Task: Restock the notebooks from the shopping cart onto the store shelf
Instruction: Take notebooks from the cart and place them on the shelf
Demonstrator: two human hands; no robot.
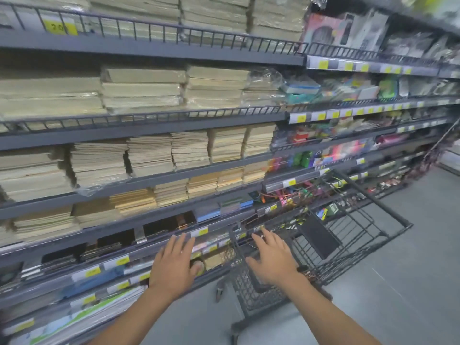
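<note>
Near the cart (373,197), left hand (174,265) and right hand (271,260) hover, fingers spread, gripping nothing; blurry yellow tag (59,27) seemingly reads "20".

Both hands are out in front, palms down, fingers spread straight. The left hand (174,266) floats before a low edge of the store shelf (149,49). The right hand (271,261) is over the near end of the dark wire shopping cart (371,196); touching it or not, can't tell. Neither grips anything. Cream notebooks (149,155) sit stacked tier upon tier, with yellow price tags (300,118) along the rails. Colourful stationery (348,150), blurred, fills the right-hand bays. The cart stands just beside the shelf on grey floor (410,282).
</note>
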